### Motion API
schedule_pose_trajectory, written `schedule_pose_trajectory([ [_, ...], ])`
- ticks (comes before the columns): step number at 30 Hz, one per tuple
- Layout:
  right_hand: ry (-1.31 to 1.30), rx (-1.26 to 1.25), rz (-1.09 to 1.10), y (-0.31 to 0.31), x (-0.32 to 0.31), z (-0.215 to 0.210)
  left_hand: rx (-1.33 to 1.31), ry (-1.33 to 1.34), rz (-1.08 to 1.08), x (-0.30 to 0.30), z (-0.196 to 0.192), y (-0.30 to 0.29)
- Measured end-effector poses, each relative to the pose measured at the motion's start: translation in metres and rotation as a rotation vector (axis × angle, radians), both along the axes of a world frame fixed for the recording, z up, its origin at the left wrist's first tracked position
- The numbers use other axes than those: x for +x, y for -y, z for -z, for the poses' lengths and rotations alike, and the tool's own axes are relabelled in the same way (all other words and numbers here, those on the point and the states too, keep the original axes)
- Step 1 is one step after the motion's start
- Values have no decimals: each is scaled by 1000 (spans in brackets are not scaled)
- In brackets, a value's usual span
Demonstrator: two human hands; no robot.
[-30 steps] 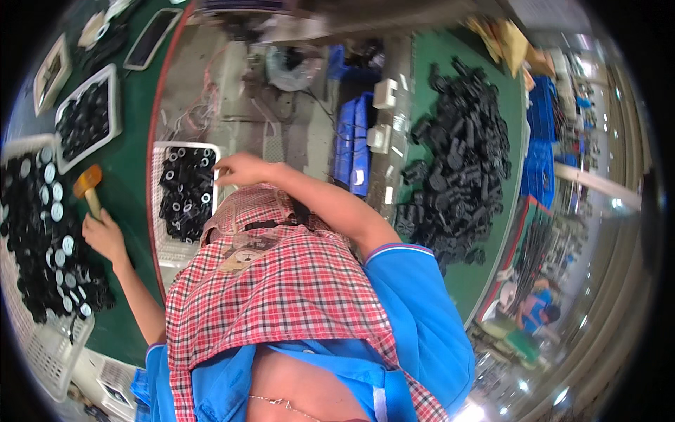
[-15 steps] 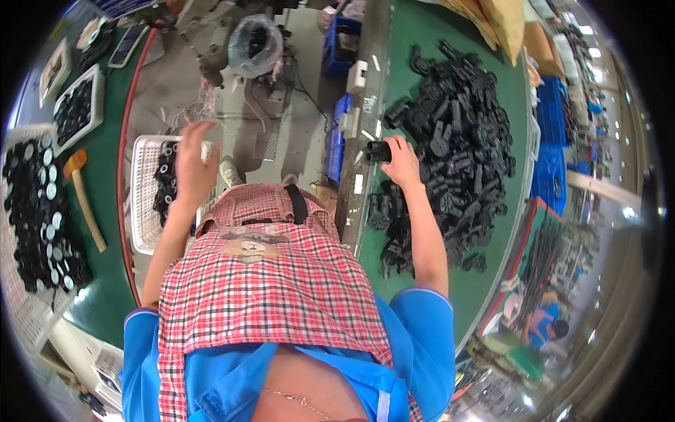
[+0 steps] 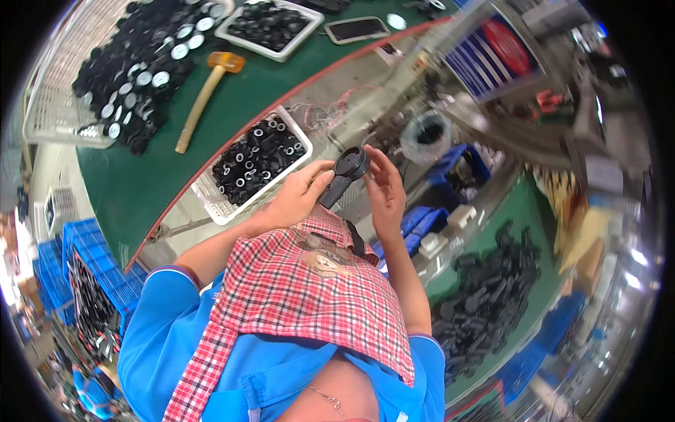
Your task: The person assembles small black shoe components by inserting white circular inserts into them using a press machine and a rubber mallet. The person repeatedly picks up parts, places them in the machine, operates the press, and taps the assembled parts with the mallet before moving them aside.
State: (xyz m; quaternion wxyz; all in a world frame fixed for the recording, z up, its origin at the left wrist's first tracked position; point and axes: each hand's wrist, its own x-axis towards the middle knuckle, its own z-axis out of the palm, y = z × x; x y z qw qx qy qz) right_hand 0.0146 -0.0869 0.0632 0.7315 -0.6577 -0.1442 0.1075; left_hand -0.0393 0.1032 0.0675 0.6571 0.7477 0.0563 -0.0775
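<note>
Green matting covered the curved counter, its edge trimmed in a thin red strip, and the work lay spread across it. Far left, a white wire-mesh basket sat beside a heap of black round caps with pale centres. Next to those lay a mallet with a long wooden handle and a dull yellow head. Below the counter's rim stood a white slotted plastic tray, filled with small black ring-shaped pieces showing white middles. Over a red checked cloth apron, the left hand was closed around the lower stem of a black plastic part, a matte piece with a round cup-like head on a tapering handle, held up in front of the chest. The right hand stood just beside it, fingers loosely curled and fingertips touching the round head. Further right, a clear plastic bag held dark pieces, and a large pile of similar black moulded parts lay on green matting.
</note>
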Motion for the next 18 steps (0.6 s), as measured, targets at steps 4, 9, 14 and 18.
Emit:
schedule_pose_trajectory([
  [4, -294, 152, -174, -7, 7, -16, 229, 159, -137, -13, -23, 18],
  [9, -372, 407, -283, -22, 7, 0, 315, 178, 71, -17, -31, -25],
  [14, -416, 438, -289, -34, 2, 10, 507, 353, 137, 12, -30, -102],
  [18, -474, 481, -372, -28, 8, -3, 1395, 226, -557, 67, -2, -214],
])
